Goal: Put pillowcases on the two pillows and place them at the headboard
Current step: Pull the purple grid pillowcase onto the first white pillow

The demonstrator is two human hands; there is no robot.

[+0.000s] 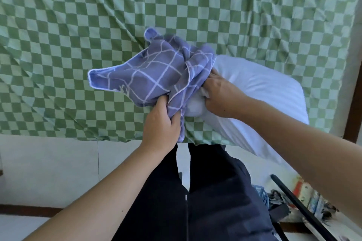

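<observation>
Left hand (160,121) fingers curl round bunched pillowcase (152,72) hem, holding mouth open; right hand (219,96) fingers pinch pillow (260,92) corner, likely feeding it under cloth; pillow lies on checked bedcover (78,25), beyond right fingertips.

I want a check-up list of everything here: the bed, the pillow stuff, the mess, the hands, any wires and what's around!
Surface: bed covered by a green checked sheet, wrinkled.
Job's things: white pillow lies on the bed's right part, one end overhanging the edge; purple pillowcase bunched at its left end, mostly not yet on. No second pillow seen.
Clutter: blue crate and assorted items on the floor, lower right.
Grips: left hand holds the pillowcase edge; right hand holds the pillow's end at the opening.
Cables: nothing seen.
Surroundings: pale floor; person's dark trousers.
</observation>
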